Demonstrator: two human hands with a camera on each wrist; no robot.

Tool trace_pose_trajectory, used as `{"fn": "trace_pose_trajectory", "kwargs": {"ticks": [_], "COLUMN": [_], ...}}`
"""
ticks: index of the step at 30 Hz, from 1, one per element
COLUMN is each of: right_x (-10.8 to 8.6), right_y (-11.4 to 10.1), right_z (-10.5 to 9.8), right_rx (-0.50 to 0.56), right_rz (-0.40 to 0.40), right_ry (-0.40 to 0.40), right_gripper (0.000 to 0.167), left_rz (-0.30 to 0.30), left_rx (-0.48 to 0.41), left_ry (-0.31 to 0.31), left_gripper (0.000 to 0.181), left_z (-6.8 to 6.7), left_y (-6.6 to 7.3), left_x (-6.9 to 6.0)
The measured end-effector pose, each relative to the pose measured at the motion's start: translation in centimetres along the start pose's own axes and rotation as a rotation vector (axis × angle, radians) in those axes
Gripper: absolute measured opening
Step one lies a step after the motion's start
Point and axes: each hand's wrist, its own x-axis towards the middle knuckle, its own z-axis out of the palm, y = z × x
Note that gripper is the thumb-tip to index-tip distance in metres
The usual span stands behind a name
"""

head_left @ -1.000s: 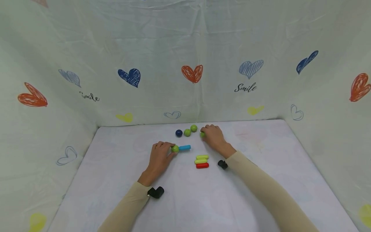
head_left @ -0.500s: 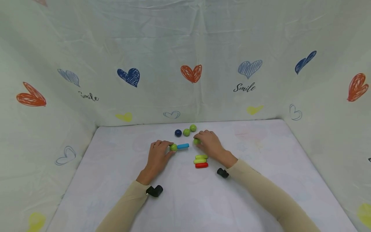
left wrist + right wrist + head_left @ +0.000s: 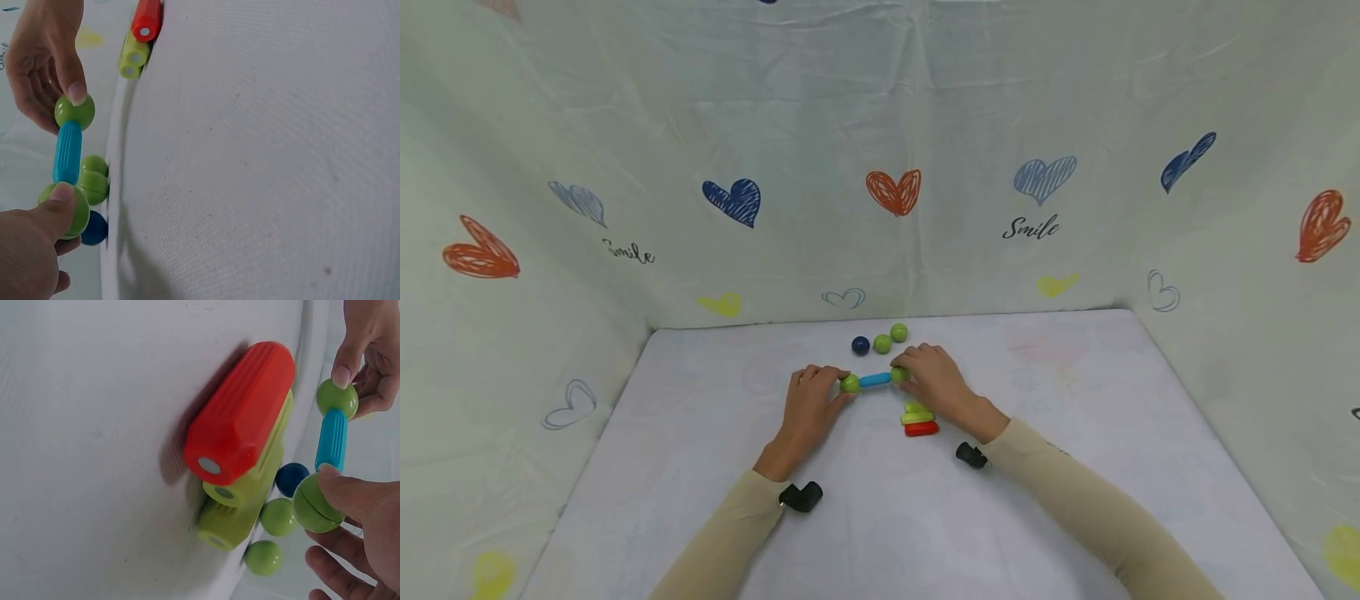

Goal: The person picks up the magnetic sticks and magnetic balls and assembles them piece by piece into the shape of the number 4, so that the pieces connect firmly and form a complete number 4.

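My left hand (image 3: 810, 410) pinches a green ball (image 3: 80, 215) between thumb and fingers. A blue ribbed stick (image 3: 875, 380) runs from that ball to a second green ball (image 3: 310, 504), which my right hand (image 3: 938, 385) pinches at the other end. In both wrist views the stick's ends meet the two balls, and the piece appears held above the table. Closest to my right hand on the table lie two yellow-green sticks (image 3: 917, 419) and a red stick (image 3: 240, 412), side by side. Pale round discs show in their ends.
Behind the hands, a dark blue ball (image 3: 861, 345) and two loose green balls, one nearer (image 3: 882, 343) and one farther (image 3: 899, 332), sit on the white table (image 3: 880, 533). A cloth printed with hearts hangs behind the table's far edge.
My right hand has carried its green ball left and nearer, up to the free end of the blue stick. The left hand has stayed almost in place, still holding its ball.
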Motion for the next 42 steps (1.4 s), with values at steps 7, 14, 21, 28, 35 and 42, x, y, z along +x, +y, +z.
{"fn": "trace_pose_trajectory", "kwargs": {"ticks": [7, 14, 21, 28, 35, 42], "right_x": [-0.2, -0.1, 0.0, -0.2, -0.5, -1.0], "right_y": [-0.3, -1.4, -2.8, -4.1, -5.1, -5.9], "right_z": [0.1, 0.2, 1.0, 1.9, 2.5, 2.5], "right_rx": [0.018, 0.018, -0.001, -0.004, -0.026, -0.024], "right_rz": [0.002, 0.010, 0.027, 0.044, 0.071, 0.065], "right_ry": [-0.013, -0.006, -0.010, 0.021, -0.001, -0.001], "right_gripper": [0.037, 0.036, 0.034, 0.034, 0.034, 0.031], "left_rz": [0.013, 0.033, 0.055, 0.057, 0.078, 0.089], "left_rx": [-0.006, -0.009, 0.006, 0.021, 0.016, 0.015], "left_ry": [-0.002, -0.014, -0.016, -0.063, -0.086, -0.095], "left_gripper": [0.038, 0.037, 0.036, 0.035, 0.037, 0.038], "left_z": [-0.1, -0.7, -1.1, -1.1, -1.1, -1.2], "left_y": [-0.2, -1.0, -2.0, -3.0, -3.7, -3.7], "left_x": [-0.1, 0.0, 0.2, 0.4, 0.5, 0.6]}}
